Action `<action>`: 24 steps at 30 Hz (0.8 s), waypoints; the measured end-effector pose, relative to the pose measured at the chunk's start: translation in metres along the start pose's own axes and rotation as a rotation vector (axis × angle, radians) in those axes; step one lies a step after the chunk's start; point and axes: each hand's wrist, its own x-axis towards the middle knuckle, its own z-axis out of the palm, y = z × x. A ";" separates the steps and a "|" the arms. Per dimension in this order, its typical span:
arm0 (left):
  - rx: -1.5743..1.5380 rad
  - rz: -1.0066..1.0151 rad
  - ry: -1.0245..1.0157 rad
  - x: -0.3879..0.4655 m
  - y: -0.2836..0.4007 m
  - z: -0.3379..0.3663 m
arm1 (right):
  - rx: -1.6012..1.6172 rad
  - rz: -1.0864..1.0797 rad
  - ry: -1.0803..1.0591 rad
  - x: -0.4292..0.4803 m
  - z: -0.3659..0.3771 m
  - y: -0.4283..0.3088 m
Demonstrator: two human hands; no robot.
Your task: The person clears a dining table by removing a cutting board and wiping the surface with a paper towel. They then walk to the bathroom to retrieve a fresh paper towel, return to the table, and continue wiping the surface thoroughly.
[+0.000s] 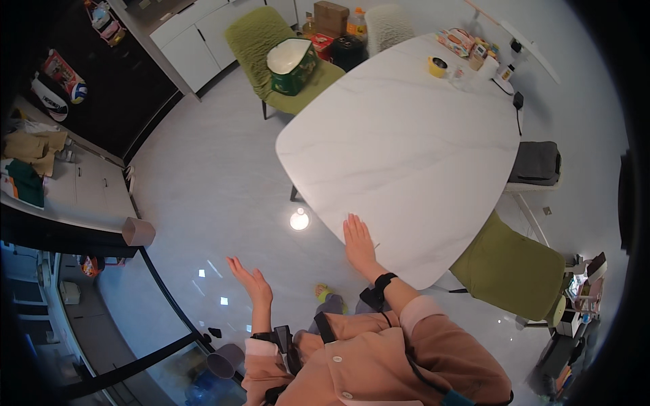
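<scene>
My right hand (359, 243) is at the near left edge of a white marble-patterned table (406, 152), its fingers straight and pointing across the top. It holds nothing; whether the palm rests on the surface or hovers just over it, I cannot tell. A short thin dark mark shows beside the wrist on the tabletop. Out to the left, my left hand (254, 284) is raised over the tiled floor (218, 167), empty, thumb apart from the fingers. Dark straps circle both wrists.
Toward the far right of the table stand a yellow cup (437, 67), a tissue pack (455, 41) and small bottles. A green chair (513, 269) is at the right; another green chair (259, 40) at the back bears a green bag (290, 66). Bins (138, 232) stand left.
</scene>
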 end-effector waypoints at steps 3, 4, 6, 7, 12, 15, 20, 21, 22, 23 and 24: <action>0.015 -0.089 0.056 0.003 -0.028 -0.028 | -0.042 -0.029 0.043 0.023 0.008 -0.009; 0.018 -0.106 0.067 0.003 -0.035 -0.032 | -0.063 -0.031 -0.011 0.032 0.010 -0.013; 0.029 -0.132 0.074 0.006 -0.047 -0.036 | -0.049 -0.048 0.076 0.055 0.016 -0.020; 0.038 -0.141 0.068 0.009 -0.052 -0.036 | -0.047 -0.052 0.088 0.068 0.018 -0.024; 0.040 -0.097 0.023 0.034 -0.072 -0.032 | 0.036 0.004 0.141 0.139 0.034 -0.046; 0.022 -0.098 -0.011 0.069 -0.084 -0.027 | 0.079 0.033 0.112 0.184 0.041 -0.055; 0.053 -0.058 -0.087 0.158 -0.097 -0.007 | 0.030 0.050 0.127 0.263 0.054 -0.065; 0.044 -0.044 -0.102 0.181 -0.098 -0.003 | 0.024 0.058 0.127 0.281 0.057 -0.067; 0.037 -0.041 -0.123 0.203 -0.097 0.002 | 0.014 0.077 0.061 0.297 0.058 -0.069; 0.026 -0.047 -0.148 0.223 -0.096 0.004 | 0.025 0.074 0.107 0.310 0.060 -0.070; 0.023 -0.014 -0.156 0.240 -0.095 0.003 | 0.030 0.080 0.092 0.322 0.062 -0.070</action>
